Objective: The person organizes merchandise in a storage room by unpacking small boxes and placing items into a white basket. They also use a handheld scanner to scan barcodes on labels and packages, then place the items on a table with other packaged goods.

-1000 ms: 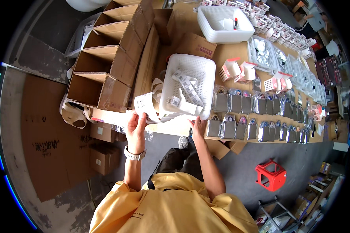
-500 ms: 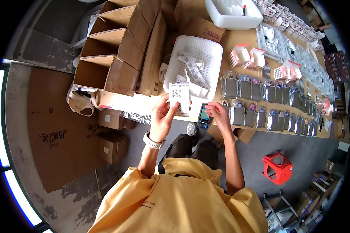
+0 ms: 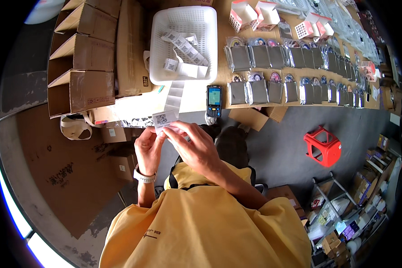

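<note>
A white label strip printed with a QR code is between my hands, over the near table edge. My left hand, with a pale watch strap at its wrist, is closed and pinches the strip's lower end. My right hand reaches across and pinches the same strip, its fingers partly hiding it. A pale, blank-looking length of strip runs from the printed part up toward the white basket, where more label strips lie. A handheld scanner with a lit screen rests on the table, right of the strip.
Open cardboard boxes stand at the left. Two rows of silver packets line the table's right side, with small pink-and-white boxes behind them. A red stool is on the floor at the right.
My right hand has come left from beside the scanner onto the label strip. The strip has been drawn down, nearer my body. The whole view has shifted, showing the table higher and further left.
</note>
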Motion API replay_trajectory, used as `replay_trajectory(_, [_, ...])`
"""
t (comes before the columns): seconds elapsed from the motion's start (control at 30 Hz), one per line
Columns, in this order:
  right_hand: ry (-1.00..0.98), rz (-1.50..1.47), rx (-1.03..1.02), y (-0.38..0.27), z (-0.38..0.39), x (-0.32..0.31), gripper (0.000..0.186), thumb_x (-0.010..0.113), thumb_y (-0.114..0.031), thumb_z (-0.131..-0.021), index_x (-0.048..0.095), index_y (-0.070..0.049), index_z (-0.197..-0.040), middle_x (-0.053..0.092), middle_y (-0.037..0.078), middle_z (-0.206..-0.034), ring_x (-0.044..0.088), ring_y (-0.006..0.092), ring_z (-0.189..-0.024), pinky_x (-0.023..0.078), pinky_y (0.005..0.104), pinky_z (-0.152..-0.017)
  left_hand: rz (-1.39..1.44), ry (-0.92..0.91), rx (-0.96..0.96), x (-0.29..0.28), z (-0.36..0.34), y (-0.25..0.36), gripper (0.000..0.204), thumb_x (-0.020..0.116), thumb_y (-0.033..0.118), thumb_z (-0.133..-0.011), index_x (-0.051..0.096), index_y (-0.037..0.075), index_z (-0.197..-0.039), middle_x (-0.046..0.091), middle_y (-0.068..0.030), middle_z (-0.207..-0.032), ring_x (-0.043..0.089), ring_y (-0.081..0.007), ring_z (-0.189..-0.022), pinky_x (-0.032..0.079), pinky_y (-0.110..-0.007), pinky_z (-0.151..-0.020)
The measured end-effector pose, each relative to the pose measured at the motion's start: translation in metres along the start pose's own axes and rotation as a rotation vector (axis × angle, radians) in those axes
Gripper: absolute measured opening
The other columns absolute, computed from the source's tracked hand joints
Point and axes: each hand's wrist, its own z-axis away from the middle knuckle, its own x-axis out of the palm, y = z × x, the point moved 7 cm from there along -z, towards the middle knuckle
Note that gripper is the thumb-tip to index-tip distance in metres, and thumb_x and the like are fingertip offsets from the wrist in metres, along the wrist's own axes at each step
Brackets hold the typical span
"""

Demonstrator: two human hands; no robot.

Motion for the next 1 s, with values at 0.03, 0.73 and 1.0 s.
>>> replay_trajectory(0.03, [0.009, 0.007, 0.001, 0.002, 0.002, 0.003, 0.048, 0.075, 0.003, -0.073, 0.064, -0.005, -0.119, 0.059, 0.007, -0.110, 0.062, 0.0184, -0.081, 0.055, 0.0313, -0.069, -0.089, -0.019, -0.008, -0.002, 0.003, -0.002, 0.011, 0.063, 0.008, -0.096, 0.063, -0.003, -0.097, 0.070, -0.0024, -0.089, 0.060, -0.0055, -0.082, 0.048, -0.022, -0.074])
replay_trajectory(0.73, [-0.065, -0.207, 0.162, 0.046, 0.010, 0.001, 0.021, 0.075, -0.007, -0.078, 0.064, -0.005, -0.096, 0.060, 0.003, -0.086, 0.063, 0.0212, -0.073, 0.053, 0.0339, -0.062, -0.557, -0.368, 0.064, 0.020, -0.007, 0.007, 0.015, 0.066, -0.001, -0.088, 0.056, -0.001, -0.099, 0.071, -0.0182, -0.087, 0.072, -0.0334, -0.085, 0.055, -0.033, -0.066])
replay_trajectory(1.0, [-0.050, -0.288, 0.272, 0.055, 0.014, -0.009, 0.019, 0.076, -0.008, -0.079, 0.067, -0.006, -0.095, 0.064, 0.004, -0.087, 0.065, 0.0238, -0.075, 0.053, 0.0340, -0.063, -0.642, -0.410, 0.196, 0.036, -0.011, 0.024, 0.009, 0.067, 0.000, -0.086, 0.061, -0.001, -0.094, 0.065, -0.0172, -0.077, 0.062, -0.0337, -0.065, 0.048, -0.036, -0.057])
